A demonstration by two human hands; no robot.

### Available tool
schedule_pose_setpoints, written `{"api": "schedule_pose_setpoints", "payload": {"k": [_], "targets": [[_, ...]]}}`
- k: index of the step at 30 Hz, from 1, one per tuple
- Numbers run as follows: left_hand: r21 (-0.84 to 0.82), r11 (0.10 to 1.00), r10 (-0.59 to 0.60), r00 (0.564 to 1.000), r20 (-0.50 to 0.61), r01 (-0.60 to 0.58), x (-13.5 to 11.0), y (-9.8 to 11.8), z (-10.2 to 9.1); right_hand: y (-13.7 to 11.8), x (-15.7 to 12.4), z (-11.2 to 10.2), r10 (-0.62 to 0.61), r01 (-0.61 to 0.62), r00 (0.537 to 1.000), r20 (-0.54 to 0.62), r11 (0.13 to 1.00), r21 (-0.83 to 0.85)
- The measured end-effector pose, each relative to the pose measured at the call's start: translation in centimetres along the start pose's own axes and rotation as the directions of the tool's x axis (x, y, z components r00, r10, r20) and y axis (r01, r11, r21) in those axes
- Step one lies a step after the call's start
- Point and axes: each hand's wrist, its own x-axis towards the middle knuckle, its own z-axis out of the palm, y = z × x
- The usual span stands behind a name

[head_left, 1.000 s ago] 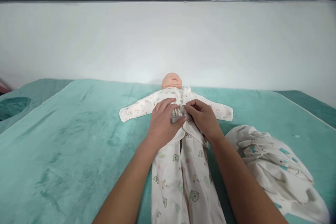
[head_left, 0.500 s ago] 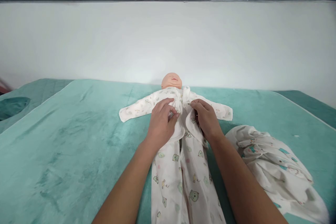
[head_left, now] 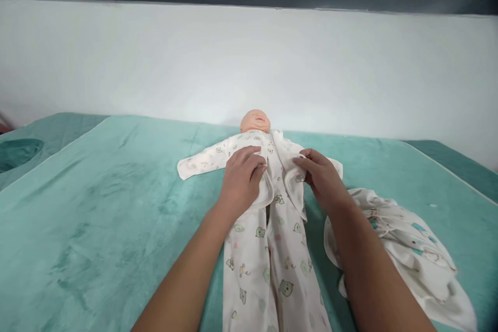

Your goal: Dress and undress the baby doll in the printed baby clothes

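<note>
A baby doll lies on its back, its head (head_left: 256, 121) toward the wall. It is dressed in a white printed baby shirt (head_left: 206, 160) with the sleeves spread wide, and matching baby pants (head_left: 286, 270) with bear prints. My right hand (head_left: 321, 174) pinches the edge of the shirt's right-side front flap and holds it folded outward. On the other front panel rests my left hand (head_left: 241, 179), thumb and fingertips closed at that panel's edge near the chest. Between the two hands the shirt front lies parted, with printed cloth showing beneath.
A crumpled white cloth (head_left: 416, 249) with teal and red prints lies at the right, partly behind my right forearm. The teal plush cover (head_left: 116, 218) spreads under everything. Beyond the doll's head rises a white wall (head_left: 249, 62), with a dark band above it.
My right hand has moved outward to the right, drawing the shirt flap away from the doll's middle. My left hand stays nearly in place. The view has tilted slightly.
</note>
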Motion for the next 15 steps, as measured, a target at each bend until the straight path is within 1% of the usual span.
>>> {"api": "schedule_pose_setpoints", "payload": {"k": [2,3,4,5,7,10,11,13,15], "targets": [[-0.151,0.986,-0.076,0.996,-0.04,0.069,0.1,0.0,-0.3,0.2,0.2,-1.6,0.031,-0.035,0.995,-0.095,0.999,-0.034],[-0.245,0.963,-0.136,0.988,-0.068,0.116,0.2,0.1,-0.6,0.5,0.3,-2.6,0.039,-0.051,0.988,-0.151,0.996,-0.075],[-0.341,0.926,-0.209,0.973,-0.102,0.164,0.3,0.0,-0.9,0.8,0.4,-3.7,0.036,-0.065,0.977,-0.21,0.989,-0.134],[-0.436,0.876,-0.292,0.946,-0.14,0.206,0.3,0.0,-1.2,1.1,0.6,-4.8,0.023,-0.08,0.964,-0.265,0.975,-0.208],[-0.61,0.748,-0.461,0.866,-0.195,0.262,0.5,-0.3,-2.0,2.0,1.0,-7.0,-0.025,-0.115,0.936,-0.35,0.921,-0.373],[-0.788,0.559,-0.663,0.709,-0.24,0.256,0.7,-1.4,-3.1,3.1,1.6,-9.5,-0.098,-0.185,0.905,-0.413,0.784,-0.593],[-0.822,0.516,-0.71,0.657,-0.253,0.241,0.8,-1.8,-3.4,3.4,1.7,-10.0,-0.124,-0.205,0.898,-0.422,0.732,-0.65],[-0.863,0.466,-0.776,0.559,-0.292,0.196,0.9,-2.8,-4.1,3.6,1.8,-10.4,-0.163,-0.233,0.888,-0.43,0.647,-0.726],[-0.886,0.437,-0.818,0.477,-0.321,0.153,0.9,-3.6,-4.7,3.5,1.7,-10.3,-0.171,-0.252,0.883,-0.437,0.613,-0.748]]}}
